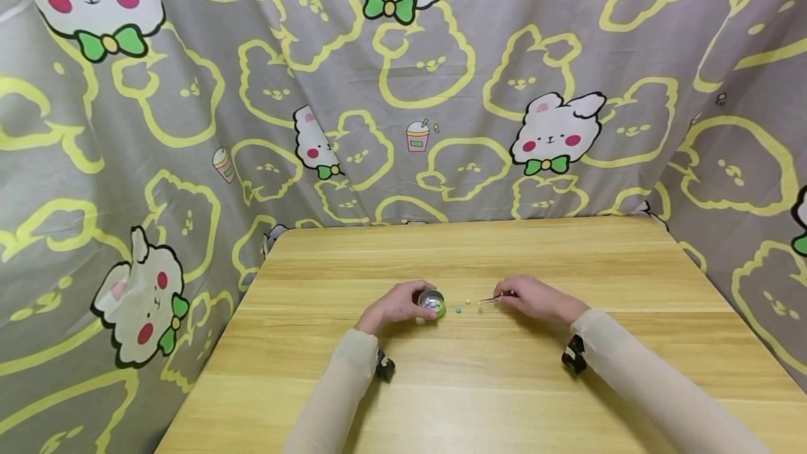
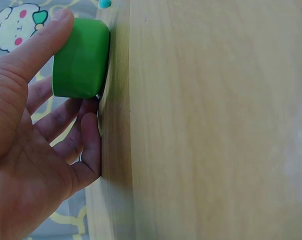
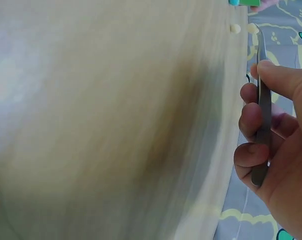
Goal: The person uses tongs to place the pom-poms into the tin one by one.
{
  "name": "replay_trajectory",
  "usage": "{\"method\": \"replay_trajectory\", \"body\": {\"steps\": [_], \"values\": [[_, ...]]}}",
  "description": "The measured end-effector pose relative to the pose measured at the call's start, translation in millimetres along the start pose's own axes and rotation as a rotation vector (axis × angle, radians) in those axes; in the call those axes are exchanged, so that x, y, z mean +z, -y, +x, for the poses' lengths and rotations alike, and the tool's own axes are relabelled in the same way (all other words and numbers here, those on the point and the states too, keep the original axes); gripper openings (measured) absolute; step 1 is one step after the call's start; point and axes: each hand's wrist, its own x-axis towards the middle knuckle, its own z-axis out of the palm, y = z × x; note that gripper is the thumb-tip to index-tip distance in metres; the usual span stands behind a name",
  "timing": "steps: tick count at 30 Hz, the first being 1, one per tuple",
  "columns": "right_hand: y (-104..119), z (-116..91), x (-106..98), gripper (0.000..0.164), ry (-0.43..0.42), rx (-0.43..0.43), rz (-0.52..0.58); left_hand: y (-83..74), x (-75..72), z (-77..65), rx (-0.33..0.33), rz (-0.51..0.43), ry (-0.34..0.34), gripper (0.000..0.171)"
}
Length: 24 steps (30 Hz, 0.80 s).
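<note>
My left hand (image 1: pixel 398 302) grips a small round green tin (image 2: pixel 82 59), thumb on one side and fingers behind it. The tin stands on the table with its top uncovered, and several pale little beads (image 1: pixel 432 304) lie inside. To the right of it, my right hand (image 1: pixel 532 298) pinches metal tweezers (image 3: pixel 263 110) between thumb and fingers, tips toward the tin. A cream bead (image 3: pixel 253 28) shows right at the tweezer tips. Between tin and tweezers lie a yellowish bead (image 1: pixel 468 302) and a blue-green bead (image 1: pixel 458 310).
The wood-grain table (image 1: pixel 466 384) stretches out around both hands. Behind it and at the sides hangs a grey curtain (image 1: pixel 435 69) with yellow outlines and white cartoon animals. A black wrist device (image 1: pixel 574 354) sits under the right sleeve, another (image 1: pixel 384 366) by the left.
</note>
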Motion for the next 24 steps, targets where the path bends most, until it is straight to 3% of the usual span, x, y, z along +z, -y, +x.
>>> {"method": "replay_trajectory", "body": {"steps": [24], "values": [[4, 17, -9, 0.012, -0.031, 0.030, 0.078, -1.4, 0.9, -1.2, 0.001, -0.003, -0.004, 0.049]]}}
